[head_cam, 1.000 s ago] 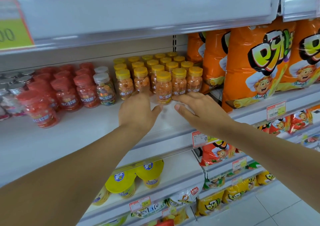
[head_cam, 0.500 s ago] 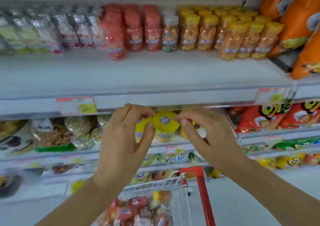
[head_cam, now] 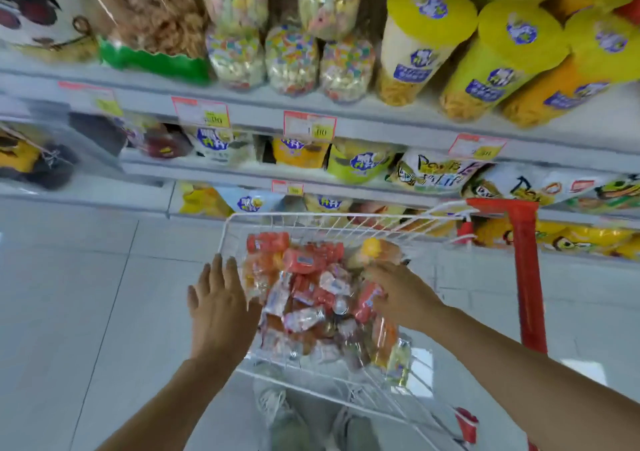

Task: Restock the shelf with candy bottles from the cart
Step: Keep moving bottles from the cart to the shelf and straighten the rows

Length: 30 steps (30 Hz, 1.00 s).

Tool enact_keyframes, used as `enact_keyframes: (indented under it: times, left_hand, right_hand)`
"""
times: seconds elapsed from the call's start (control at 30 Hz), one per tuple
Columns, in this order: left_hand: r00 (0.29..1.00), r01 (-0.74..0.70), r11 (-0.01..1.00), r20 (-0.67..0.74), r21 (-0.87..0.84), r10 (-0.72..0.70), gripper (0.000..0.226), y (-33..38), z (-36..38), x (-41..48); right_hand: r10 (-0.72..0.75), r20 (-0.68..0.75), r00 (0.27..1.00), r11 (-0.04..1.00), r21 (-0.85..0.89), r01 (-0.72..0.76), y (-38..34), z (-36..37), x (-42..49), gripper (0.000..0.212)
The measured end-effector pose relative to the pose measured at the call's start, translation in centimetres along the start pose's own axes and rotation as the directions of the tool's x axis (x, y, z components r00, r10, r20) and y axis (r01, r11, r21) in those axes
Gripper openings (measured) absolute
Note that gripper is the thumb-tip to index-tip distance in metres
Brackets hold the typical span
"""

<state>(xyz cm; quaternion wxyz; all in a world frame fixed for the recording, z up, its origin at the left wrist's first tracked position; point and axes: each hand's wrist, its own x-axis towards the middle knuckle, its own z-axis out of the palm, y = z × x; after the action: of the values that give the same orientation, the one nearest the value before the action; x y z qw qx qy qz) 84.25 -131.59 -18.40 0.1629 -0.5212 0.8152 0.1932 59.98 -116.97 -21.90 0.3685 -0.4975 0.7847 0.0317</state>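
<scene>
Many candy bottles (head_cam: 304, 291) lie heaped in the cart (head_cam: 311, 216) between both hands, so plenty of restocking seems left: the left hand (head_cam: 221, 308) hovers flat-fingered and empty beside the pile, while the right hand (head_cam: 401, 298) reaches into it, grip impossible to tell.

Both hands are working over the cart (head_cam: 242, 216) — the left hand (head_cam: 221, 308) is hovering flat-fingered by the basket's left rim, and the right hand (head_cam: 401, 295) is sitting among the candy bottles (head_cam: 304, 291) just below a yellow-capped bottle (head_cam: 375, 248) — its fingers are blurring too much to read any grip.
</scene>
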Motion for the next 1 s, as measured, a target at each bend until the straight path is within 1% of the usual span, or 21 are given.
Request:
enact_keyframes:
  times: [0.07,0.13,0.2,0.3,0.37,0.47,0.53,0.6,0.67,0.7,0.77,0.83,0.87,0.9,0.93,0.97,1.0]
  left_hand:
    - [0.999,0.02,1.0,0.026,-0.019,-0.02,0.083,-0.5,1.4,-0.1]
    - [0.999,0.02,1.0,0.045,-0.021,-0.019,0.085,-0.7,2.2,-0.4]
    - [0.999,0.012,1.0,0.042,0.004,-0.012,0.085,-0.9,2.8,-0.5]
    - [0.999,0.013,1.0,0.038,0.008,-0.014,0.085,-0.9,3.2,-0.7]
    - [0.999,0.015,1.0,0.042,0.009,-0.015,0.085,-0.9,3.2,-0.7]
    - [0.999,0.014,1.0,0.05,0.006,-0.015,0.084,-0.8,3.0,-0.7]
    - [0.998,0.012,1.0,0.058,0.012,-0.013,0.084,-0.9,2.9,-0.7]
    - [0.998,0.003,1.0,0.069,0.009,-0.004,0.083,-1.0,2.7,-0.8]
    - [0.998,-0.005,1.0,0.069,0.01,0.004,0.081,-1.0,2.5,-0.8]
    - [0.997,-0.008,1.0,0.07,0.009,0.007,0.08,-1.1,2.4,-0.8]
    - [0.998,-0.017,1.0,0.056,-0.016,0.018,0.078,-1.2,2.3,-0.7]
    - [0.999,-0.015,0.998,0.042,-0.055,0.018,0.074,-1.2,2.2,-0.7]
    - [0.999,-0.017,0.996,0.031,-0.082,0.02,0.071,-1.2,2.2,-0.7]
    - [0.999,-0.037,0.993,-0.001,-0.111,0.037,0.066,-1.1,2.4,-0.6]
    - [0.996,-0.073,0.986,-0.057,-0.149,0.065,0.06,-0.9,2.4,-0.7]
    - [0.989,-0.116,0.975,-0.115,-0.19,0.095,0.055,-0.7,2.8,-0.7]
    - [0.979,-0.155,0.952,-0.168,-0.265,0.113,0.055,-0.4,3.0,-0.8]
  right_hand:
    - [0.042,0.048,0.998,0.997,-0.068,-0.039,1.1,2.0,0.7,0.066]
    - [0.074,0.094,0.993,0.987,-0.149,-0.06,1.8,3.4,1.0,0.069]
    - [0.103,0.094,0.99,0.966,-0.246,-0.077,2.0,4.3,1.1,0.067]
    - [0.139,0.027,0.99,0.944,-0.306,-0.124,1.5,4.9,1.4,0.065]
    - [0.131,-0.007,0.991,0.944,-0.305,-0.126,1.0,5.0,1.8,0.058]
    - [0.139,0.007,0.99,0.948,-0.291,-0.131,0.5,4.8,2.3,0.053]
    - [0.133,0.001,0.991,0.925,-0.359,-0.124,0.5,4.3,2.5,0.051]
    - [0.099,0.04,0.994,0.886,-0.458,-0.07,0.6,3.7,2.6,0.045]
    - [0.07,0.096,0.993,0.874,-0.486,-0.015,0.7,2.8,2.6,0.044]
    - [0.07,0.114,0.991,0.888,-0.46,-0.01,0.6,2.3,2.6,0.046]
    - [0.077,0.085,0.993,0.949,-0.311,-0.047,0.2,1.0,2.7,0.04]
    - [0.083,0.035,0.996,0.995,-0.053,-0.081,-0.3,-0.1,2.6,0.033]
    - [0.08,0.02,0.997,0.988,0.128,-0.082,-0.6,-0.5,2.5,0.031]
    - [0.072,0.015,0.997,0.942,0.329,-0.073,-1.1,-0.8,2.3,0.029]
    - [0.054,0.022,0.998,0.861,0.505,-0.057,-1.9,-1.1,2.0,0.028]
    - [0.029,0.036,0.999,0.772,0.634,-0.045,-2.9,-1.5,1.7,0.031]
    - [0.001,0.062,0.998,0.699,0.713,-0.045,-4.0,-1.7,1.5,0.038]
